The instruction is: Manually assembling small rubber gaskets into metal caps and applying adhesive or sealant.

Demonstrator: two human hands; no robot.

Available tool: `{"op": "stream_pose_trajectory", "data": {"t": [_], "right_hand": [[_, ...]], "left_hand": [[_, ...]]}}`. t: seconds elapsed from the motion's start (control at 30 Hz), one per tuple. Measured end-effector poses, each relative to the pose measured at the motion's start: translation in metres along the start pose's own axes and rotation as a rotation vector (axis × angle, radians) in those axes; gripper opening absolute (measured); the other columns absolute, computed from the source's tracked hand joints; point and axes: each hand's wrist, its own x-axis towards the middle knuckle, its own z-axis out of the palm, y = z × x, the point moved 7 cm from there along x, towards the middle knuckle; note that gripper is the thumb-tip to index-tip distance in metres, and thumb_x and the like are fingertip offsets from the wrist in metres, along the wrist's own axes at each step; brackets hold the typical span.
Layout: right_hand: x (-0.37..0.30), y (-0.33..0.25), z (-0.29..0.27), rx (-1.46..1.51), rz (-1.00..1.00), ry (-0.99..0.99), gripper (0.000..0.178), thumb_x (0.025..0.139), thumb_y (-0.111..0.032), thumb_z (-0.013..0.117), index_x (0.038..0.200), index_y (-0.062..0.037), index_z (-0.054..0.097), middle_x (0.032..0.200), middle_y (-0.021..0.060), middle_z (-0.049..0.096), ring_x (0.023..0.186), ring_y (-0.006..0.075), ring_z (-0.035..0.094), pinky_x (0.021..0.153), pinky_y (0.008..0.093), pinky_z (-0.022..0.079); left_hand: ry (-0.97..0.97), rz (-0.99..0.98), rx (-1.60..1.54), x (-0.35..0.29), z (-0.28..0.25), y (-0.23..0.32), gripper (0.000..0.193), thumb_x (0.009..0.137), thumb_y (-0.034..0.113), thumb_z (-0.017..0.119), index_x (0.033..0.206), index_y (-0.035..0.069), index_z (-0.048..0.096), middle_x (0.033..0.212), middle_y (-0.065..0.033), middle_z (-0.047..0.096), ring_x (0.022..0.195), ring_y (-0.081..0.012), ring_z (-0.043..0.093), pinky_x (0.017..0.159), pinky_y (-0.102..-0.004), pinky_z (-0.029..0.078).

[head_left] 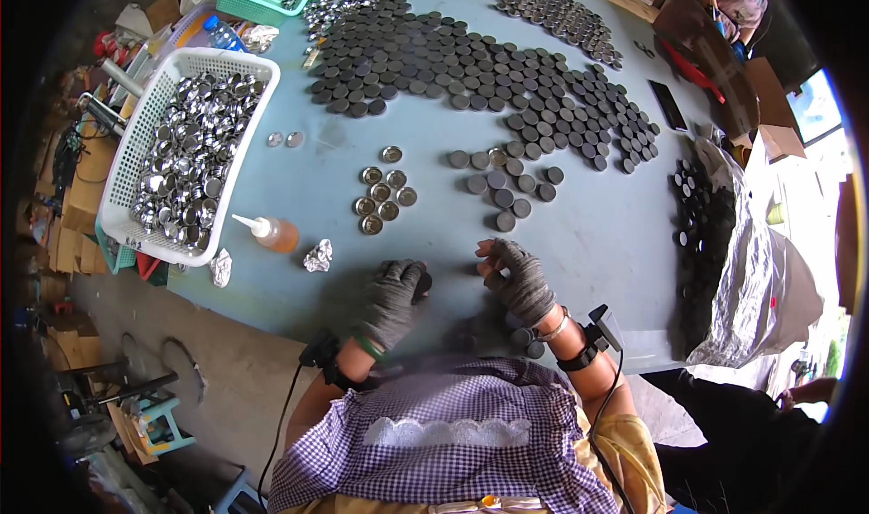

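Observation:
My left hand (pixel 389 304), in a grey fingerless glove, is closed around a dark round disc (pixel 423 284) near the table's front edge. Gloved the same way, my right hand (pixel 520 285) hovers to its right with bent fingers drawn together; what they hold, if anything, is too small to make out. Beyond my left hand lie several shiny, shallow metal caps (pixel 388 211), hollow side up. A loose group of dark discs (pixel 504 221) lies beyond my right hand. More dark discs (pixel 522 338) sit close to my body, partly hidden by my right wrist.
A white perforated basket (pixel 262 93) full of metal caps stands at the left. Near it are a dropper bottle (pixel 276 234) and crumpled foil (pixel 318 256). Massed dark discs (pixel 434 52) cover the far table. A phone (pixel 668 105) and a silvery sack (pixel 747 279) lie right.

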Motion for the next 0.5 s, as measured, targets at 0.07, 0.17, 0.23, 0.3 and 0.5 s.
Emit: {"op": "stream_pose_trajectory", "data": {"t": [0.07, 0.17, 0.23, 0.3, 0.5], "right_hand": [[0.005, 0.003, 0.009, -0.015, 0.045, -0.059, 0.031, 0.083, -0.006, 0.066, 0.114, -0.0036, 0.061, 0.090, 0.0096, 0.066, 0.078, 0.0210, 0.063, 0.072, 0.0319, 0.052], [0.010, 0.009, 0.024, 0.046, 0.044, -0.078, 0.036, 0.084, -0.005, 0.063, 0.120, -0.0043, 0.057, 0.094, 0.0106, 0.066, 0.080, 0.0221, 0.064, 0.074, 0.0317, 0.053], [0.012, 0.001, 0.023, 0.112, 0.014, -0.094, 0.044, 0.087, -0.003, 0.060, 0.130, -0.0055, 0.051, 0.101, 0.0076, 0.067, 0.084, 0.0185, 0.064, 0.077, 0.0313, 0.053], [0.012, 0.012, 0.029, 0.245, 0.013, -0.104, 0.042, 0.091, -0.006, 0.057, 0.133, -0.0061, 0.051, 0.107, 0.0048, 0.066, 0.081, 0.0118, 0.059, 0.074, 0.0281, 0.051], [0.010, 0.015, 0.030, 0.530, 0.267, -0.240, 0.041, 0.097, -0.016, 0.055, 0.136, -0.0064, 0.050, 0.100, 0.0026, 0.066, 0.082, 0.0064, 0.057, 0.075, 0.0259, 0.050]], "left_hand": [[-0.027, -0.014, -0.091, 0.004, 0.004, -0.001, 0.047, 0.064, 0.005, 0.077, 0.108, 0.002, 0.063, 0.110, -0.0138, 0.060, 0.097, -0.0339, 0.061, 0.085, -0.0425, 0.053], [0.001, -0.064, -0.376, 0.005, 0.017, -0.005, 0.048, 0.065, 0.002, 0.077, 0.110, 0.002, 0.063, 0.108, -0.0121, 0.061, 0.094, -0.0309, 0.063, 0.084, -0.0402, 0.053], [0.055, -0.096, -0.571, 0.006, 0.020, -0.005, 0.047, 0.066, 0.000, 0.078, 0.111, 0.002, 0.063, 0.107, -0.0115, 0.061, 0.093, -0.0294, 0.064, 0.084, -0.0387, 0.053], [0.182, -0.013, -0.591, 0.009, 0.006, 0.005, 0.045, 0.068, -0.002, 0.077, 0.111, 0.002, 0.064, 0.104, -0.0109, 0.063, 0.093, -0.0272, 0.064, 0.084, -0.0360, 0.053], [0.233, 0.024, -0.572, 0.016, -0.007, 0.007, 0.045, 0.068, -0.001, 0.079, 0.110, 0.001, 0.064, 0.104, -0.0117, 0.065, 0.095, -0.0269, 0.065, 0.085, -0.0353, 0.052]]}}
